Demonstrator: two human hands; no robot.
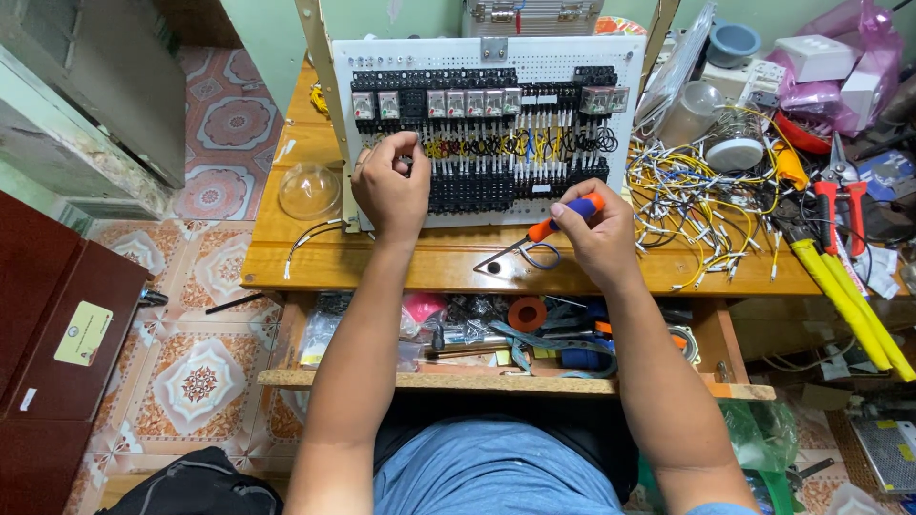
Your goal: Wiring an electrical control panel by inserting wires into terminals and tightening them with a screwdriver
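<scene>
One screwdriver (pixel 558 221) apparently inside right grip (pixel 596 234).

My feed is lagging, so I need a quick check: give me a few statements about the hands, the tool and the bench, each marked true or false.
1. The right hand holds an orange and blue screwdriver. True.
2. The left hand rests flat on the wooden table. False: it is raised against the white wiring panel, fingers at the left part of the terminal rows.
3. The screwdriver tip is pressed into a terminal on the panel. False: the tip points down-left over the table, apart from the panel.
4. A clear dome sits on the table left of the panel. True.
5. Yellow-handled cutters lie at the right of the bench. True.
</scene>
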